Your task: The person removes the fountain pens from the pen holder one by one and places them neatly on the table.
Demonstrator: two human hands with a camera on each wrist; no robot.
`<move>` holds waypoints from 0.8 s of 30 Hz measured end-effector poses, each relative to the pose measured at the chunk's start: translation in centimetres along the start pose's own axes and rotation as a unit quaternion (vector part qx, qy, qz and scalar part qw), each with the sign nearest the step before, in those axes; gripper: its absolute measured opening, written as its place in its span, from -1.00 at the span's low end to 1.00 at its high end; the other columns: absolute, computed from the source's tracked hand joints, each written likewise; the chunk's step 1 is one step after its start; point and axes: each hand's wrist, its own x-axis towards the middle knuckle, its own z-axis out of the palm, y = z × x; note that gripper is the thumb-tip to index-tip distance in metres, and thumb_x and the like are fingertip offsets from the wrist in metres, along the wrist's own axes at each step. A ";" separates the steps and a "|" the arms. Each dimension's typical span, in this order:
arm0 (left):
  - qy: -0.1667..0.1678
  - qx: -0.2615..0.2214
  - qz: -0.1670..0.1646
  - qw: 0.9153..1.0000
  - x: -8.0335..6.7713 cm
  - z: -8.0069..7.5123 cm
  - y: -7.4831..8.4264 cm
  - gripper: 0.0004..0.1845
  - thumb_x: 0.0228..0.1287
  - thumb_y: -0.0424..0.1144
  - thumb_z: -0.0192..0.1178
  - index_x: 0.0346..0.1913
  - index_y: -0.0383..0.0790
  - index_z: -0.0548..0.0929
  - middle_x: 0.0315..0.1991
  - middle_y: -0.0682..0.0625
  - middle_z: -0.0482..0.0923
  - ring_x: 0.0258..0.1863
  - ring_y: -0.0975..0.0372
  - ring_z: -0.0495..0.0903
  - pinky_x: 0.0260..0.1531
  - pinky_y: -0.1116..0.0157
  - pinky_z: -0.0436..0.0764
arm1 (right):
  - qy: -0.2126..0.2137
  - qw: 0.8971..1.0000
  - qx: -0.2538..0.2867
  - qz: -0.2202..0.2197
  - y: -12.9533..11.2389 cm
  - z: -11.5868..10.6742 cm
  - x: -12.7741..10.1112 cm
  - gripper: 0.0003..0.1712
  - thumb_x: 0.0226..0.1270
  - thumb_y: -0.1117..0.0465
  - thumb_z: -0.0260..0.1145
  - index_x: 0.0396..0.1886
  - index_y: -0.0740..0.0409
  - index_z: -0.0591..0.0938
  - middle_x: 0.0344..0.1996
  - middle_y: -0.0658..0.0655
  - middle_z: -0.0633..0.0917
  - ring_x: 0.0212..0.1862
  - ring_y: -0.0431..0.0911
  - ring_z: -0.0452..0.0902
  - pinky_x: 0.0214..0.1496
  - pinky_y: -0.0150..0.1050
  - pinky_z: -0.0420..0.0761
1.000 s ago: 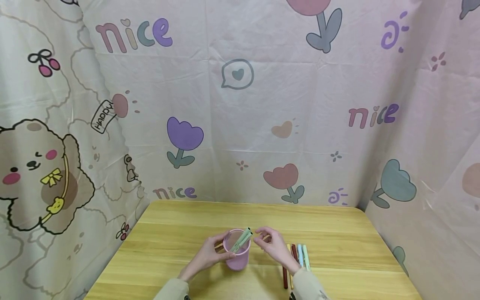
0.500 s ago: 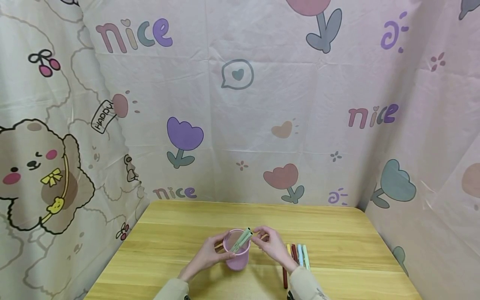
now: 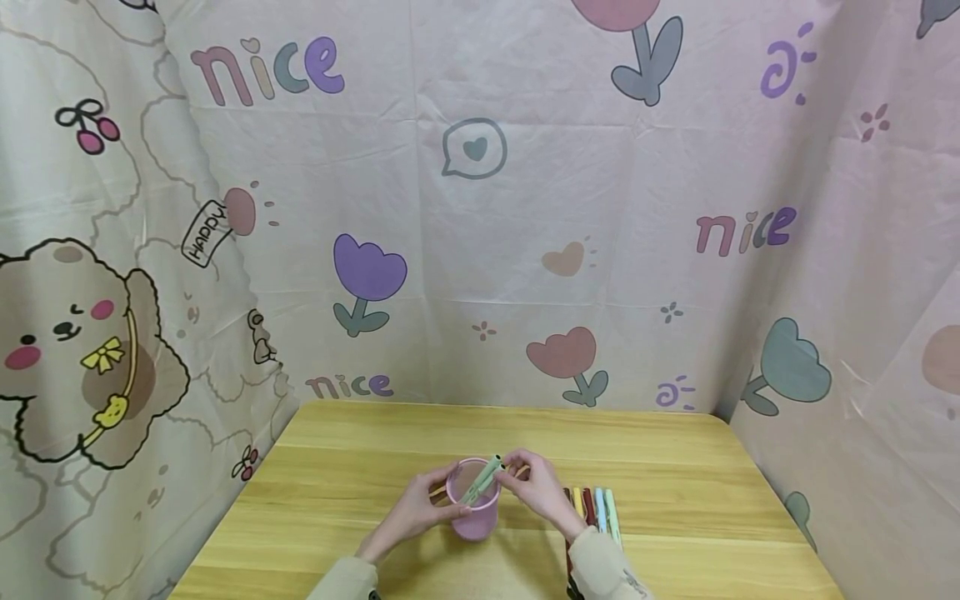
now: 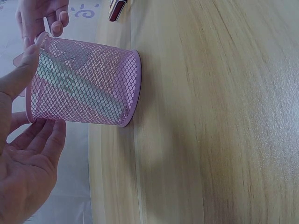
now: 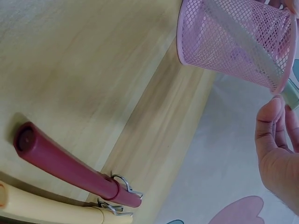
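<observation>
Steadying the pink mesh pen holder point(image 3: 474, 504) near the front middle of the wooden table point(image 3: 360, 467), the left hand point(image 3: 412, 510) curls round its left wall, thumb at the rim. The right hand point(image 3: 538, 490) is close beside the cup's right rim, its fingertips pinching the top end of the pale green pen point(image 3: 483, 479), which leans slantwise inside the holder with its tip poking above the rim. The two hands sit near each other, with only the cup between them.

As a judgement, the holder looks light and stiff, thin wire mesh that could tip or slide on the smooth wood, so a hold low on the wall or across the rim seems best. The pen looks light, rigid and slick, easiest taken near its exposed end.

Just right of the cup lies a row of pens point(image 3: 592, 508) in dark red, yellow, blue and green.

The left wrist view shows the pen's length through the mesh point(image 4: 88, 88), resting down at the base, which the head view hides. The right wrist view shows the metal clips on a dark red pen point(image 5: 70, 165) and a cream-yellow pen point(image 5: 51, 205), touching side by side.
</observation>
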 end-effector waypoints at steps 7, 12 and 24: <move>0.002 -0.003 -0.001 1.000 -0.1 0.0 0.1 -0.11 0.19 -0.27 0.45 0.42 -0.63 0.21 0.38 -0.58 0.27 0.32 -0.40 0.41 0.30 -0.01 0.57 | -0.002 1.000 -0.008 -0.001 0.0 0.1 0.2 -0.76 0.26 0.19 0.45 -0.20 0.24 0.65 -0.37 0.11 0.63 -0.43 -0.26 0.51 -0.47 -0.52 0.57; 0.000 -0.002 0.002 1.000 0.0 0.0 0.1 -0.11 0.19 -0.27 0.45 0.42 -0.65 0.21 0.38 -0.58 0.27 0.32 -0.40 0.40 0.30 -0.01 0.57 | -0.002 1.000 -0.012 -0.003 0.0 0.2 0.2 -0.80 0.26 0.21 0.45 -0.24 0.24 0.66 -0.38 0.11 0.64 -0.43 -0.26 0.50 -0.48 -0.52 0.57; 0.002 -0.003 0.002 1.000 0.0 0.0 0.1 -0.11 0.18 -0.27 0.45 0.41 -0.66 0.20 0.38 -0.59 0.25 0.32 -0.42 0.38 0.30 -0.02 0.56 | 0.016 1.000 0.019 -0.006 -0.3 -0.2 -0.3 -0.79 0.27 0.25 0.44 -0.22 0.31 0.66 -0.39 0.16 0.68 -0.44 -0.30 0.51 -0.47 -0.52 0.61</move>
